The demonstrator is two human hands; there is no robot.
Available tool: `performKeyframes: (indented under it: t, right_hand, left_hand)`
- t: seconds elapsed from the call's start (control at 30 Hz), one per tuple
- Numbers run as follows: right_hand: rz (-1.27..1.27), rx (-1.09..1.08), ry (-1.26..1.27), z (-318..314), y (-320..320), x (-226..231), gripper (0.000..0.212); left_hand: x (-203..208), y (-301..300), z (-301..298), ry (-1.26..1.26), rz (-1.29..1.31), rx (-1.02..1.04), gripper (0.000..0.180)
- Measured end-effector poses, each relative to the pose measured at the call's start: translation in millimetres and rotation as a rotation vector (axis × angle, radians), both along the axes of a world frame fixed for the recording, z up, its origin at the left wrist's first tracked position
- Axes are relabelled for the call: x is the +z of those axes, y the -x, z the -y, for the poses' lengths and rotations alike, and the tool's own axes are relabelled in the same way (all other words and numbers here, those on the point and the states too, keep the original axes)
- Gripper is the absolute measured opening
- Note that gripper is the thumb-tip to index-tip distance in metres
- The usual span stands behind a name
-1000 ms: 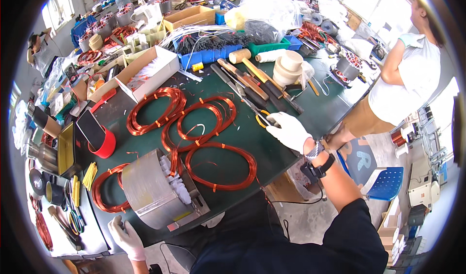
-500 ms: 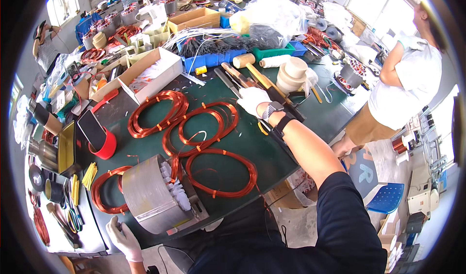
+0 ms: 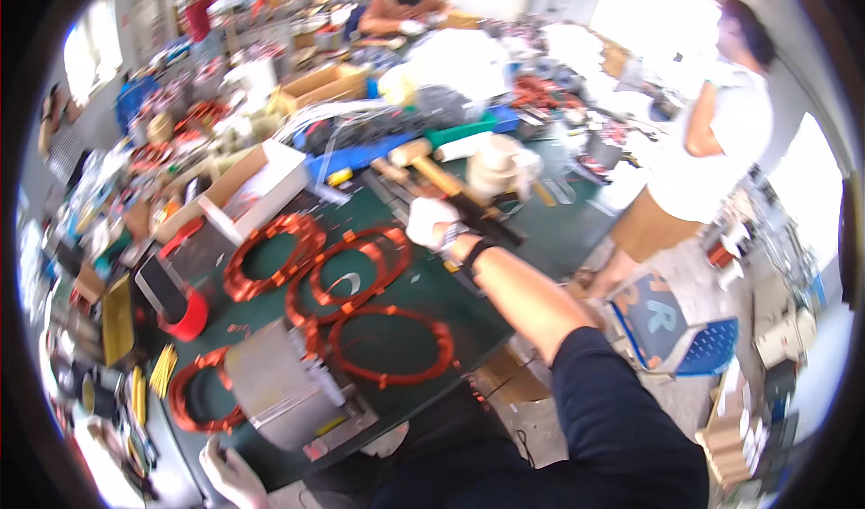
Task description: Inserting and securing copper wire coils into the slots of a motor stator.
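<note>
My right hand, in a white glove, reaches over the table to a row of long hand tools. Beside it lie a wooden mallet and dark bar-like tools; blur hides its fingers and whatever they touch. My left hand, also gloved, is low at the table's front edge, fingers loosely bent and holding nothing. Just above it a grey metal stator cylinder lies on its side, white pieces lining its end. Around the cylinder are several tied copper wire coils, including a left coil and a right coil.
A white carton and a red holder with a dark phone-like slab stand at left. Blue bins and a pale tape roll sit farther back. A person in white stands right, near a blue chair.
The view has shifted, so the table sits lower and farther left, with more of the room behind showing. My right hand stays by the tools; the picture is blurrier.
</note>
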State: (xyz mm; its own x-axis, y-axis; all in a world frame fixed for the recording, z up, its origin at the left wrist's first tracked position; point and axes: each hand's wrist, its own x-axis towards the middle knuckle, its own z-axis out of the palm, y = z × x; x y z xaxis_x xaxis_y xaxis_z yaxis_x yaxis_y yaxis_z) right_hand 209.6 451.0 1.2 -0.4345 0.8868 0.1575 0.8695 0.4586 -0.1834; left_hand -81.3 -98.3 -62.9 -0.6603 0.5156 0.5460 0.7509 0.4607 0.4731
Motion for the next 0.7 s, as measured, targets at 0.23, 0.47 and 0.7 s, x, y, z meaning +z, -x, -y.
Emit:
performKeyframes:
  t: [0.23, 0.47, 0.7]
  right_hand:
    - [0.154, -0.075, 0.026, 16, -3, 10, 0.023]
    - [0.156, -0.07, -0.084, 22, -10, 0, 0.019]
    - [0.14, -0.024, -0.008, 29, -13, 7, 0.023]
  left_hand:
    - [53, -25, -12, 0.001, -0.14, -0.073, 0.021]
    - [58, -28, -16, -0.03, -0.151, -0.105, 0.021]
    - [54, -24, -13, -0.046, -0.14, -0.113, 0.02]
